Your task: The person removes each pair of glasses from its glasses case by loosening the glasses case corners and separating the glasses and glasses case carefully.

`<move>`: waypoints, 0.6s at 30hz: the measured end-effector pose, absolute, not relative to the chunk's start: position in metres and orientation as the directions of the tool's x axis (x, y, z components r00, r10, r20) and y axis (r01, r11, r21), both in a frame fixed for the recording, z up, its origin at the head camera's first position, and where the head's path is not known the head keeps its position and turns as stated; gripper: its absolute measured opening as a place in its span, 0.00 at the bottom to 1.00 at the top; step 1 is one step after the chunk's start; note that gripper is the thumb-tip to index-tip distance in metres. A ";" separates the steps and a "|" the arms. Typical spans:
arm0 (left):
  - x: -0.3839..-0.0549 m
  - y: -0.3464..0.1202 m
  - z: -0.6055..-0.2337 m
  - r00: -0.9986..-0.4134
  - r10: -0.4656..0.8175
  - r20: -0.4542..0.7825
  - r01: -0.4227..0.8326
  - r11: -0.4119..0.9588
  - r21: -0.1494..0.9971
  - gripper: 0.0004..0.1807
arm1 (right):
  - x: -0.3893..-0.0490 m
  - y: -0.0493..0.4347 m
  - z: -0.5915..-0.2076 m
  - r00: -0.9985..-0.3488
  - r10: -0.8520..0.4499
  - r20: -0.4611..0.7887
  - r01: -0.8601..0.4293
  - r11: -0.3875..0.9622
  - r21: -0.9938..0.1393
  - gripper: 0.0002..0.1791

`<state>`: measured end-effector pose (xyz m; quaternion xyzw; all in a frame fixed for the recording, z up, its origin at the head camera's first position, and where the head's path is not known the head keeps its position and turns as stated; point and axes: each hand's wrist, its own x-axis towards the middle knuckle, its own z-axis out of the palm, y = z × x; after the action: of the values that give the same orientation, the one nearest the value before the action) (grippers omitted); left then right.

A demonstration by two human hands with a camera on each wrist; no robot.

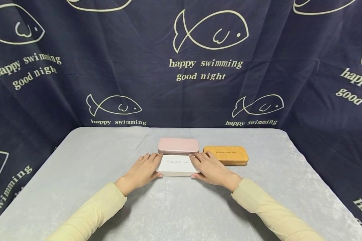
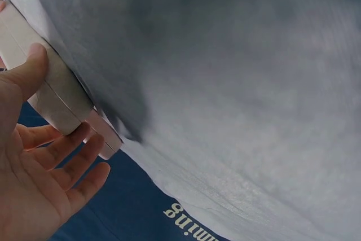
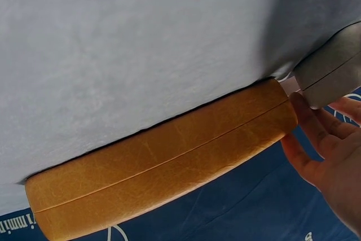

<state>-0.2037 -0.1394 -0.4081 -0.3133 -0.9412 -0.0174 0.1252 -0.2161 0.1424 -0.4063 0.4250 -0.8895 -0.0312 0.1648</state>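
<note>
A white glasses case (image 1: 177, 166) with small printed lettering lies on the table, its long side facing me. My left hand (image 1: 141, 170) holds its left end, thumb on the near side and fingertips at the far edge. At the right end my right hand (image 1: 213, 169) grips it in the same way. In the left wrist view the thumb presses the side of the white case (image 2: 56, 80). The right wrist view has the right fingers between the white case (image 3: 333, 69) and a mustard-yellow glasses case (image 3: 163, 156), close to the yellow one's end.
Right behind the white case lies a pink glasses case (image 1: 178, 144). The yellow case sits to the right, lettered on its lid. A pale grey cloth covers the table (image 1: 175, 207). Beyond its back edge hangs a dark blue curtain (image 1: 157, 83) with fish prints.
</note>
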 end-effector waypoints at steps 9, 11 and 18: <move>-0.202 -0.137 -0.406 -0.779 0.581 0.236 0.588 0.807 -0.050 0.41 | -0.216 0.142 -0.407 -0.579 -0.772 0.263 -0.745 0.632 0.213 0.38; -0.202 -0.137 -0.405 -0.777 0.584 0.236 0.589 0.806 -0.054 0.41 | -0.216 0.142 -0.407 -0.576 -0.773 0.267 -0.747 0.630 0.213 0.38; -0.199 -0.139 -0.402 -0.786 0.577 0.222 0.581 0.812 -0.056 0.42 | -0.214 0.140 -0.406 -0.576 -0.774 0.263 -0.748 0.628 0.212 0.38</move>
<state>-0.1989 -0.1393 -0.4019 -0.3064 -0.9449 -0.0079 0.1151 -0.2142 0.1400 -0.4059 0.4293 -0.8867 -0.0386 0.1671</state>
